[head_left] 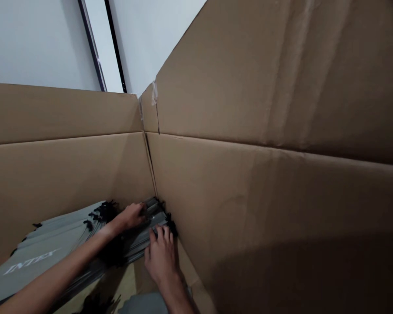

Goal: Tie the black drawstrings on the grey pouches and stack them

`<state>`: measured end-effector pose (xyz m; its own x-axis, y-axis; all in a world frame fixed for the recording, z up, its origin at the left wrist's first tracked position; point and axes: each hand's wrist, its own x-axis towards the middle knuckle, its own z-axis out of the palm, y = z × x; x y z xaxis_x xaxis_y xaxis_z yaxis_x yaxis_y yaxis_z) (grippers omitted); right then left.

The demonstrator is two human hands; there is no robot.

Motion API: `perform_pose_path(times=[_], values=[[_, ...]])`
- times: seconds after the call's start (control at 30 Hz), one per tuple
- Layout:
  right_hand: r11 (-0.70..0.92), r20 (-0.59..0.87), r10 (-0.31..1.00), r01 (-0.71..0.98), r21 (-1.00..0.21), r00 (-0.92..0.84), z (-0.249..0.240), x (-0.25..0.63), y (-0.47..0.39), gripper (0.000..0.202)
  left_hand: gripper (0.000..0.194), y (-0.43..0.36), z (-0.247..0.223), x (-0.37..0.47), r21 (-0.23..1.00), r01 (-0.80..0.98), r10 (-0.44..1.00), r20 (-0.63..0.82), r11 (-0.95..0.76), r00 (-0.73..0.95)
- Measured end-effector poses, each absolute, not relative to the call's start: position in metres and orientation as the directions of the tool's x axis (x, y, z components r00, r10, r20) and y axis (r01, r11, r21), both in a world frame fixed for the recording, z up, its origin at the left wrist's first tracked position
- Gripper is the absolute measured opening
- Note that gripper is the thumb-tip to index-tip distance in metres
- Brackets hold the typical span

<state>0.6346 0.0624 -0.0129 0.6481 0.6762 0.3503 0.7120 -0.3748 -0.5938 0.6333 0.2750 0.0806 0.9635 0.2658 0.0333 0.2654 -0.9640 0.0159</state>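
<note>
In the deep corner of a large cardboard box lies a stack of grey drawstring bags (139, 244), black cords bunched at its ends. My left hand (133, 216) reaches over its far side; the fingers are curled down onto the stack and their tips are hidden. On the near right side is my right hand (161, 253), fingers apart and slightly bent, tips resting on top of the stack. Left of it, under my left forearm, sits another pile of grey bags (49, 244), the top one printed INTEX in white, with black cords at its right end.
Tall cardboard walls (249, 196) rise at the right and back, meeting in a corner with clear tape (154, 92) near the top. At the bottom edge lie another grey piece (144, 304) and a tangle of black cords (96, 303). A white wall stands beyond.
</note>
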Motion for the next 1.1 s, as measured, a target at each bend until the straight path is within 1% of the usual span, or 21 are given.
perform_pose_path(times=[0.1,0.17,0.33,0.4,0.47,0.53,0.57,0.7,0.87,1.1], values=[[-0.368,0.361,0.670,0.712,-0.598,0.649,-0.015,0.635,0.064,0.055,0.030,0.287,0.099,0.627,-0.010,0.266,0.266,-0.007,-0.964,0.964],[-0.369,0.365,0.664,0.711,-0.598,0.652,-0.016,0.635,0.064,0.054,0.029,0.288,0.101,0.621,-0.010,0.241,0.242,-0.025,-0.970,0.970],[-0.377,0.384,0.653,0.720,-0.582,0.652,-0.014,0.634,0.063,0.048,0.023,0.272,0.077,0.611,0.038,0.135,0.131,-0.096,-0.990,0.987],[-0.386,0.391,0.635,0.711,-0.587,0.667,-0.013,0.634,0.064,0.053,0.024,0.269,0.070,0.610,0.081,0.095,0.086,-0.114,-0.992,0.990],[-0.393,0.399,0.622,0.710,-0.585,0.673,-0.012,0.635,0.066,0.064,0.027,0.271,0.069,0.611,0.125,0.072,0.057,-0.115,-0.990,0.992],[-0.399,0.404,0.631,0.723,-0.564,0.663,-0.014,0.636,0.069,0.074,0.029,0.275,0.072,0.612,0.153,0.062,0.046,-0.104,-0.986,0.994],[-0.403,0.400,0.640,0.729,-0.553,0.657,-0.015,0.637,0.071,0.075,0.030,0.277,0.074,0.612,0.161,0.060,0.045,-0.098,-0.985,0.994],[-0.417,0.371,0.655,0.725,-0.548,0.658,-0.021,0.638,0.075,0.069,0.036,0.281,0.079,0.610,0.170,0.071,0.057,-0.084,-0.983,0.995],[-0.387,0.411,0.662,0.755,-0.530,0.627,-0.025,0.634,0.069,0.064,0.042,0.282,0.083,0.610,0.184,0.078,0.058,-0.108,-0.980,0.992],[-0.421,0.416,0.651,0.759,-0.497,0.635,-0.022,0.632,0.068,0.055,0.041,0.288,0.083,0.614,0.210,0.079,0.058,-0.105,-0.975,0.993]])
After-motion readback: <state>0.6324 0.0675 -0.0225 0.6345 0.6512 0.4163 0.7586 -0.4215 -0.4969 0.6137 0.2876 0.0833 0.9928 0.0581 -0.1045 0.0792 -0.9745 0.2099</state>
